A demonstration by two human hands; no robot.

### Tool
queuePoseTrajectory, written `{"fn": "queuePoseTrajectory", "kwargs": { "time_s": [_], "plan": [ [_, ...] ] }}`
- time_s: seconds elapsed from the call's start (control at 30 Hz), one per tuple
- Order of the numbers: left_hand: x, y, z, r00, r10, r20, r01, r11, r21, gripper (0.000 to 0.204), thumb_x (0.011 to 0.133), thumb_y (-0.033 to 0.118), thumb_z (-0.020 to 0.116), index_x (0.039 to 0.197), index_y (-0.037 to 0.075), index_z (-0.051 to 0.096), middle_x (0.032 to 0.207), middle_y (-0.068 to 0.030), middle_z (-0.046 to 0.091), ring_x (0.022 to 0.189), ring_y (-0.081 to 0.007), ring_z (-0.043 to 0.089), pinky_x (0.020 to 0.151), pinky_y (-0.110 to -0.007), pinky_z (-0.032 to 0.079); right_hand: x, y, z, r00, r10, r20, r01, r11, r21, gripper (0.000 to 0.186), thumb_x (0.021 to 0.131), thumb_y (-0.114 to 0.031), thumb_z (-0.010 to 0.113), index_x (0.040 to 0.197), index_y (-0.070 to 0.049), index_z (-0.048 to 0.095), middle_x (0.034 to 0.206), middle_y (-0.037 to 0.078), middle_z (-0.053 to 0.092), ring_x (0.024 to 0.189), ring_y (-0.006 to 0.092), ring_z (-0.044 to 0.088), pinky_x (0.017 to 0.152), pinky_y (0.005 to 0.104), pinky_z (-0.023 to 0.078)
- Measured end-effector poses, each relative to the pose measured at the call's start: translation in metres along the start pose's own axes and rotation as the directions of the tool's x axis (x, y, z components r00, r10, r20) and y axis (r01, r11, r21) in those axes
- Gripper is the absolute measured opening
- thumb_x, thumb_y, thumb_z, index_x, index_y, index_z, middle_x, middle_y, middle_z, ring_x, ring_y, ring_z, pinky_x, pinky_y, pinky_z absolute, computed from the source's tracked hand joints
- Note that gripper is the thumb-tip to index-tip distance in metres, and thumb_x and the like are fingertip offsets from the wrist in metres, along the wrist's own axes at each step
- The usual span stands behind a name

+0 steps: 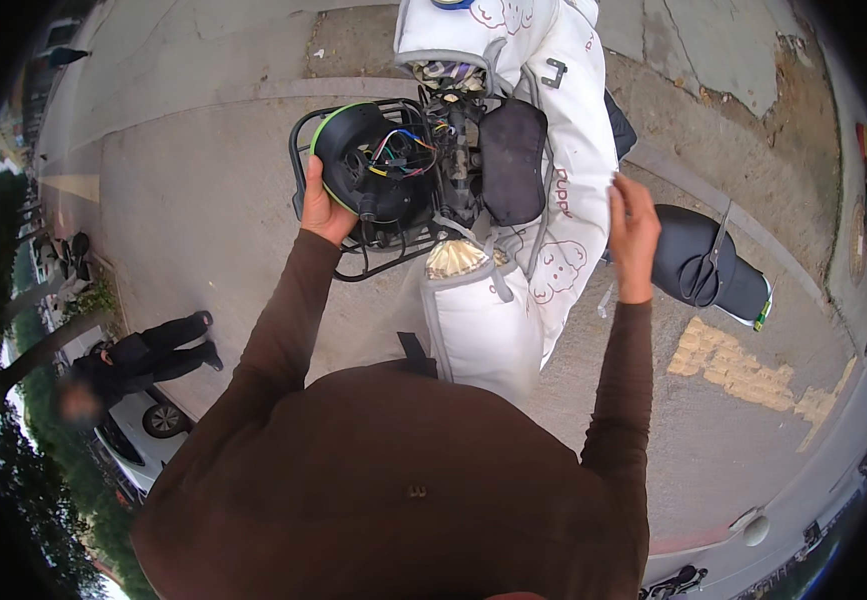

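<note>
My left hand (325, 205) grips the rim of a round black headlight housing (378, 195) with a green edge. Its hollow back faces up, and loose coloured wires (400, 150) show inside it. The housing rests over the black wire basket (298, 140) at the front of an electric scooter with exposed handlebar parts (460, 150). At the outer edge of the white padded windshield apron (563, 230) is my right hand (635, 225), fingers loosely bent and holding nothing I can see. Whether its fingertips touch the apron, I cannot tell.
Black-handled scissors (701, 275) lie on the black scooter seat (673, 240) to the right. A dark pad (512, 160) sits on the apron. White padded hand covers (488, 330) hang at both handlebar ends. Off to the left, a person in dark clothes (143, 355) stands near a white car (138, 420).
</note>
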State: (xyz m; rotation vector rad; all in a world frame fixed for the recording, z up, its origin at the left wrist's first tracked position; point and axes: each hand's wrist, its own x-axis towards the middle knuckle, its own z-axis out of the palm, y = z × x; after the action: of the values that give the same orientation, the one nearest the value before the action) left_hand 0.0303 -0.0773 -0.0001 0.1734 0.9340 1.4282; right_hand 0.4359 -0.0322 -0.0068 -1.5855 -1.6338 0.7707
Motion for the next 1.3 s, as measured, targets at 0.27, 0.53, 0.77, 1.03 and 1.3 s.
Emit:
{"fn": "queuePoseTrajectory", "kwargs": {
  "time_s": [0.27,0.53,0.77,1.03,1.3],
  "plan": [
    [0.02,-0.008,-0.011,0.997,-0.083,-0.006,0.083,0.996,-0.042,0.066,0.088,0.056,0.057,0.133,0.008,0.048,0.128,-0.0092,0.057,0.118,-0.0245,0.054,0.103,-0.043,0.041,0.032,-0.111,0.134,0.879,-0.4,0.261,0.446,0.882,-0.153,0.074,0.064,-0.03,0.081,0.127,-0.003,0.053,0.114,0.013,0.051,0.104,0.0306,0.048,0.083,0.039,0.039],
    [0.033,-0.012,-0.02,0.991,0.012,0.136,-0.022,0.997,0.073,0.079,0.079,0.055,0.069,0.137,0.007,0.044,0.135,-0.0104,0.052,0.124,-0.0258,0.049,0.107,-0.043,0.038,0.037,-0.112,0.153,0.765,-0.589,0.26,0.62,0.783,-0.052,0.05,0.072,-0.006,0.069,0.121,-0.007,0.059,0.128,0.012,0.053,0.103,0.0263,0.054,0.089,0.0379,0.04],
    [0.041,0.0,-0.031,0.984,-0.014,0.176,0.009,0.999,0.03,0.096,0.064,0.042,0.086,0.14,0.008,0.039,0.136,-0.0078,0.05,0.125,-0.023,0.048,0.107,-0.04,0.038,0.037,-0.118,0.157,0.791,-0.531,0.303,0.558,0.83,-0.004,0.056,0.074,-0.002,0.066,0.129,-0.004,0.052,0.123,0.012,0.056,0.103,0.0277,0.054,0.087,0.037,0.041],
    [0.045,0.011,-0.014,0.965,0.034,0.258,-0.069,0.989,0.128,0.111,0.061,0.043,0.087,0.148,0.012,0.025,0.142,-0.0095,0.042,0.129,-0.0244,0.043,0.109,-0.04,0.036,0.042,-0.12,0.155,0.776,-0.506,0.376,0.525,0.849,0.058,0.053,0.073,0.0,0.066,0.125,-0.004,0.053,0.109,0.012,0.06,0.101,0.0294,0.054,0.084,0.0372,0.039],
    [0.042,-0.005,-0.032,0.982,-0.072,0.175,0.072,0.997,0.007,0.088,0.065,0.045,0.085,0.134,0.006,0.047,0.132,-0.0108,0.055,0.121,-0.0263,0.052,0.105,-0.042,0.042,0.033,-0.109,0.154,0.799,-0.538,0.27,0.504,0.843,0.188,0.05,0.072,0.0,0.067,0.121,-0.005,0.056,0.103,0.012,0.06,0.099,0.0301,0.053,0.084,0.0387,0.039]
  ]
}}
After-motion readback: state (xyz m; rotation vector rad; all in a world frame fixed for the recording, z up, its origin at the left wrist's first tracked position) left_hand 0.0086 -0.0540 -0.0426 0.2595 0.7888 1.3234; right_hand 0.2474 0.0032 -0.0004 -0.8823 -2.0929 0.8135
